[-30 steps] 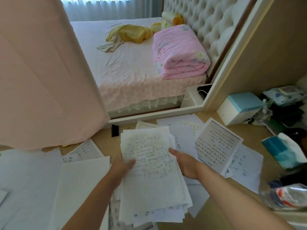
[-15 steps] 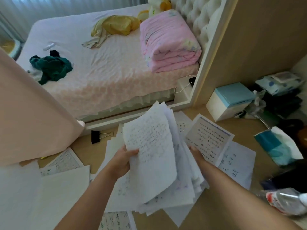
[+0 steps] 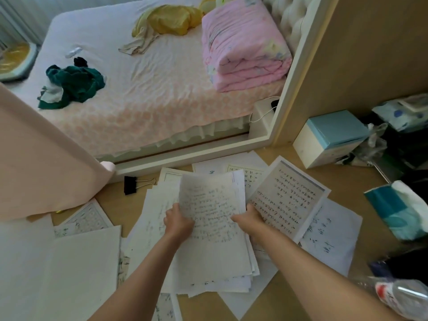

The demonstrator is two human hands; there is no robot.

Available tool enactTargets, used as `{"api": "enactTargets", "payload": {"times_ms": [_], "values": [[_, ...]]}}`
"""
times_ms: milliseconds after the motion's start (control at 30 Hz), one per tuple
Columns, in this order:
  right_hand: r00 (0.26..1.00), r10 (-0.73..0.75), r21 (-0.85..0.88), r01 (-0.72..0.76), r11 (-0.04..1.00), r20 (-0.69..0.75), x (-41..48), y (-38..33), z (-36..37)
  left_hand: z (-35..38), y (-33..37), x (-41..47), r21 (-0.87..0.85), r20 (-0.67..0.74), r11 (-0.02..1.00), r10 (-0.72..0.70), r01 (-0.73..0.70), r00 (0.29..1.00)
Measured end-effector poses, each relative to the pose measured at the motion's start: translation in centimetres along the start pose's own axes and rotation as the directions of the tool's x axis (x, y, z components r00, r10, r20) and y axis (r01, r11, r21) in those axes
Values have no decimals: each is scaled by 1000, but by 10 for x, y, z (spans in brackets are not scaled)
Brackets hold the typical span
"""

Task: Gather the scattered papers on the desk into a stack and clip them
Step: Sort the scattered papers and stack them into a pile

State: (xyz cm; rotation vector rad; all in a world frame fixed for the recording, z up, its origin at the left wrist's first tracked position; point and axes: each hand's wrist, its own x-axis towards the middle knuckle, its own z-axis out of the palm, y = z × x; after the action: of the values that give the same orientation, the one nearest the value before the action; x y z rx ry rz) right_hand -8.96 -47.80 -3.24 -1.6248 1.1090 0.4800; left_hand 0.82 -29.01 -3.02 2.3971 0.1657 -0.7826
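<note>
— Closest in?

— Plastic bottle [image 3: 398, 295] lying at the near right. Then the left hand [image 3: 178, 222] gripping the left edge of the stack [image 3: 213, 246], and the right hand [image 3: 249, 216] gripping the right edge, fingers curled round the paper. Held low over the desk [image 3: 345, 179], with the lower end seemingly resting on the sheets beneath; hard to tell for sure.

— Feel of it?

— Light, limp, slippery sheet on sheet. Ragged edges, lower corners fanned out. Likely to sag or shed pages if lifted by one corner. Best pinched midway along both long sides, much as now, then stood on end and tapped square before clipping.

— Compared with half a second back?

— Tipped up and splayed then, with the left hand curled over the top sheet and the right mostly hidden behind. Now laid flatter and closed up between both hands.

— Further out?

— Printed page [image 3: 291, 198] just right of the stack, plain sheets [image 3: 85, 262] to the left, more peeking out beyond. None gathered yet. Binder clip [image 3: 129, 185] lying apart near the desk's far edge, untouched, about where it was. Tissue pack [image 3: 393, 209] and blue-lidded box [image 3: 331, 137] along the right. Past the desk, a bed [image 3: 150, 100] with a folded pink quilt [image 3: 243, 47] and green clothes [image 3: 71, 85].
</note>
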Motion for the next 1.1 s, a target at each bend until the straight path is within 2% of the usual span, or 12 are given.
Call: {"api": "enactTargets", "payload": {"times_ms": [67, 133, 300, 400, 500, 600, 633, 700, 767, 900, 967, 1100], "values": [[997, -26, -87, 21, 996, -68, -1, -1, 10, -7, 3, -11, -175, 125, 984, -11, 33, 992], [996, -46, -81, 40, 996, -70, -2, 1, 14, -13, 0, -16, -284, 210, 955, -25, 86, 977], [989, -129, -79, 123, 989, -76, -11, 4, 15, -24, -16, -32, -339, 318, 939, 55, 59, 946], [972, -205, 65, 213, 975, -115, -24, -2, 22, -36, -29, -34, -423, 250, 905, 82, 32, 965], [972, -218, 220, 231, 948, -82, -37, -13, 42, -63, -48, -23, -392, 9, 919, 46, -38, 999], [976, -213, 151, 203, 967, 53, -45, -22, 84, -88, -72, -12, -262, -114, 964, 3, -33, 993], [977, -206, 61, 203, 977, 56, -47, -24, 101, -95, -81, -8, -173, -126, 985, 7, -28, 992], [983, -182, -102, 178, 979, -29, -55, -32, 130, -102, -103, 0, 16, -130, 1000, 17, -16, 991], [984, -135, -69, 127, 989, -120, -62, -39, 150, -105, -124, 8, 117, -85, 993, -1, 11, 996], [984, -60, 76, 73, 994, -169, -66, -41, 166, -107, -147, 15, 49, -43, 997, 58, -56, 997], [986, -23, 94, 39, 995, -162, -66, -41, 165, -110, -146, 12, 1, -42, 995, 96, -96, 994], [996, 56, 163, -43, 986, -72, -65, -42, 162, -119, -142, 9, -124, -36, 979, 158, -161, 987]]}}
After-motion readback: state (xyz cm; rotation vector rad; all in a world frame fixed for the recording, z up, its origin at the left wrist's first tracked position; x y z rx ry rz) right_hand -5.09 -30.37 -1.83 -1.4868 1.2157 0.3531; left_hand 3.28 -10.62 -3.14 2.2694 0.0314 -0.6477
